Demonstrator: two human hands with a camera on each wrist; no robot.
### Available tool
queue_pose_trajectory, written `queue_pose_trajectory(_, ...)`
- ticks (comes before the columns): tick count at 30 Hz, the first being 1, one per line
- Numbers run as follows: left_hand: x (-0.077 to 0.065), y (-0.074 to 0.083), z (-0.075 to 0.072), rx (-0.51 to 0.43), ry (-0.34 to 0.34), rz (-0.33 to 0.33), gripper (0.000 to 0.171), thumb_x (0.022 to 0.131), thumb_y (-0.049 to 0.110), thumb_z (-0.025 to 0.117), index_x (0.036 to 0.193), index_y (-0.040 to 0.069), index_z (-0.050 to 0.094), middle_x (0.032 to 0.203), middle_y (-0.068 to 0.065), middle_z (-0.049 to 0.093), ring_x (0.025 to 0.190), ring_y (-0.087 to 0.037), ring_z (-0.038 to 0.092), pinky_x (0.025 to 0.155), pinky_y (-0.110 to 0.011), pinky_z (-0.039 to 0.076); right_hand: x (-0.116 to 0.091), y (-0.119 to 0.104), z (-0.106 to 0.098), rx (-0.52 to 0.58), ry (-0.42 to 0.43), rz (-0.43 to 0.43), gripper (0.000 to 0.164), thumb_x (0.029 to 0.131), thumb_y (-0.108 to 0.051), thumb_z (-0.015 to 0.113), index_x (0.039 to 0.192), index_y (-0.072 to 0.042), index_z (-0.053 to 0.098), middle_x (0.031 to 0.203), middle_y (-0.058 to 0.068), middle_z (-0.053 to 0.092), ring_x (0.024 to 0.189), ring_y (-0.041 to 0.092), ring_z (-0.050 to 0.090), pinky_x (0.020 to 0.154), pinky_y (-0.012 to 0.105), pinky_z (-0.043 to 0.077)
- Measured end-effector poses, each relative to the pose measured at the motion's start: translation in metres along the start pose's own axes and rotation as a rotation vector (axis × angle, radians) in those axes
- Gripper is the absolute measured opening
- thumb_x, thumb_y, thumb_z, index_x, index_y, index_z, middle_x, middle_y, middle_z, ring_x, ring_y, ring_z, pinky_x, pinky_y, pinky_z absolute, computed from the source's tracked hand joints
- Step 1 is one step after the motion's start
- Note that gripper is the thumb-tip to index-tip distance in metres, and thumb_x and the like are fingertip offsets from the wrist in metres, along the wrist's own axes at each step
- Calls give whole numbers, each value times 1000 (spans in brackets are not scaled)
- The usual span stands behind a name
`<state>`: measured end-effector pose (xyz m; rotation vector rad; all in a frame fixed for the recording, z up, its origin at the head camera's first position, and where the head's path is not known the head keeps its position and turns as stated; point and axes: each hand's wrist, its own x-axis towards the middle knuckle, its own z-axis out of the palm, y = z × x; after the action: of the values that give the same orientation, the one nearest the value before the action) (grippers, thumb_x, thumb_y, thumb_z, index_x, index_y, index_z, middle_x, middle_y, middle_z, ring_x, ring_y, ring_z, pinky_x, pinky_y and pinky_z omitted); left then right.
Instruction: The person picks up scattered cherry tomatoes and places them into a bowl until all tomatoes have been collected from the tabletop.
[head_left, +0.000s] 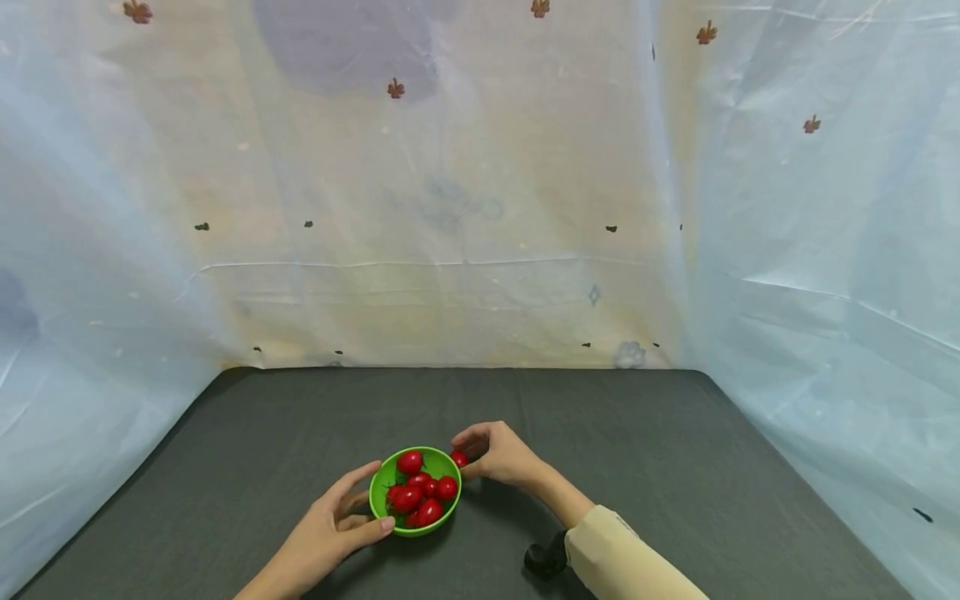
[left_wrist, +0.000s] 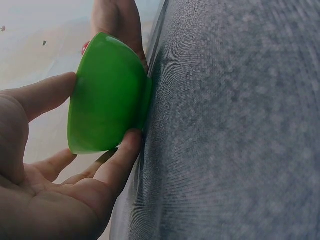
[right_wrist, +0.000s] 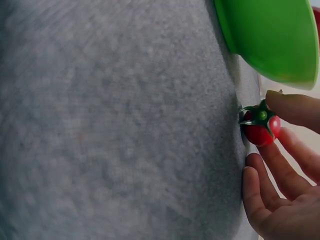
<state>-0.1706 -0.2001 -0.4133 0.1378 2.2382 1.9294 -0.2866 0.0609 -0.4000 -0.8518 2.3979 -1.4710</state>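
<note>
A green bowl (head_left: 432, 456) stands on the dark tabletop, with several red cherry tomatoes (head_left: 407, 499) inside. My left hand (head_left: 330, 523) holds the bowl from its left side, thumb at the near rim and the other fingers spread round the wall. In the left wrist view those fingers touch the outside of the bowl (left_wrist: 107, 95). Just right of the bowl, my right hand (head_left: 512, 457) pinches one more cherry tomato (right_wrist: 259, 132) between thumb and fingers. Its green calyx shows in the right wrist view, close to the cloth.
Grey cloth covers the table (head_left: 637, 433). A black strap or device (head_left: 546, 557) is at the right wrist, beside the cream sleeve (head_left: 626, 554). Pale patterned sheeting (head_left: 465, 208) hangs behind the table and along both sides.
</note>
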Motion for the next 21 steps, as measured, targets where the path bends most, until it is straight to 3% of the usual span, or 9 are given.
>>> queue_pose_trajectory(8,0,1,0,0,0,0,83,90,25,76,153,5,26,141,-37,39,101,-31,65,84,-44,53,1,2,2,5,17,5,37,76,3,81,111,4,69,98,11,70,92,27,65,77,32,51)
queue_pose_trajectory(16,0,1,0,-13,-13,-6,83,90,25,75,154,5,25,141,-37,39,102,-32,65,84,-43,53,3,7,3,-25,-9,15,28,78,4,79,104,-5,73,94,2,70,87,20,65,74,30,53)
queue_pose_trajectory(21,0,1,1,-1,1,-8,84,90,25,76,154,5,26,142,-37,39,102,-32,65,84,-44,53,2,8,1,-28,14,12,29,78,1,81,105,-1,72,94,6,70,85,18,63,72,30,51)
